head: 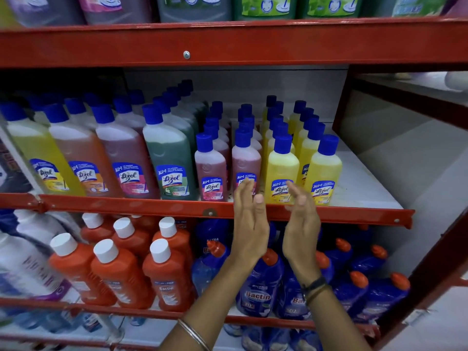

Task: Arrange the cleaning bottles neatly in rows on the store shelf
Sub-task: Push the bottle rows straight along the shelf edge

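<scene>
Hands (274, 219) open before Lizol bottles (281, 171)

Your shelf rail (126, 202): red. Small bottles: two pink (211, 168), two yellow (282, 165), caps (282, 143) blue. Large bottles: yellow (38, 148), orange (76, 148), pink (121, 148), green (167, 148). Below: orange bottles, white caps (159, 250).

Both hands raised, left hand (249, 219) and right hand (301, 221) empty, palms facing

A shop: red metal shelves (228, 44) carry tight rows of identical labelled cleaning bottles (167, 158).
</scene>
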Demonstrator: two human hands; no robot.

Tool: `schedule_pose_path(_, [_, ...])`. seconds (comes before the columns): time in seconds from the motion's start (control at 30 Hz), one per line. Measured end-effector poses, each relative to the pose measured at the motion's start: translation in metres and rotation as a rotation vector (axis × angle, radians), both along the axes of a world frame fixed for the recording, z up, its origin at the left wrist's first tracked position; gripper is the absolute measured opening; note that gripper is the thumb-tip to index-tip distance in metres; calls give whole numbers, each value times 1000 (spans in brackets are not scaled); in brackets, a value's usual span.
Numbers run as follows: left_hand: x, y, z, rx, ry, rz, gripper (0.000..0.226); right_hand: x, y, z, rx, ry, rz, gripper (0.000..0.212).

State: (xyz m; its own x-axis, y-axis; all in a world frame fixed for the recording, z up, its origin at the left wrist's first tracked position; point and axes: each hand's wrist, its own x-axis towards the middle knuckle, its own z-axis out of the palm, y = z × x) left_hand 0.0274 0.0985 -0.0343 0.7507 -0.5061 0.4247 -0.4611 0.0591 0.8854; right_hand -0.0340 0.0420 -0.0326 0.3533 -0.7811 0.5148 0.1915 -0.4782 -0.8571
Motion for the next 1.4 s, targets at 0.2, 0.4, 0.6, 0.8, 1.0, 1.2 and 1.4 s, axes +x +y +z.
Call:
schedule_pose_path(0.2, [18,2,10,64,190,-11,116,32,11,1,240,283,423,123])
schedule_pose_path(0.4, [30,-1,22,120,265,-47,127,52,13,12,367,290,445,133])
schedule_pose_path(0.6, [31,6,24,207,241,-96,128,50,10,14,390,285,418,135])
schedule_pose_path(0.8, [29,17,22,272,212,-146,130,43,14,15,421,291,410,140])
schedule_pose_path(1.0, [26,23,22,278,203,-164,127,39,19,16,422,327,417,143])
schedule_pose_path(1.2, [18,31,26,214,175,-104,122,36,29,21,383,271,316,117])
schedule_pose_path(1.4, [53,31,-45,22,215,136,73,34,78,36,223,208,292,112])
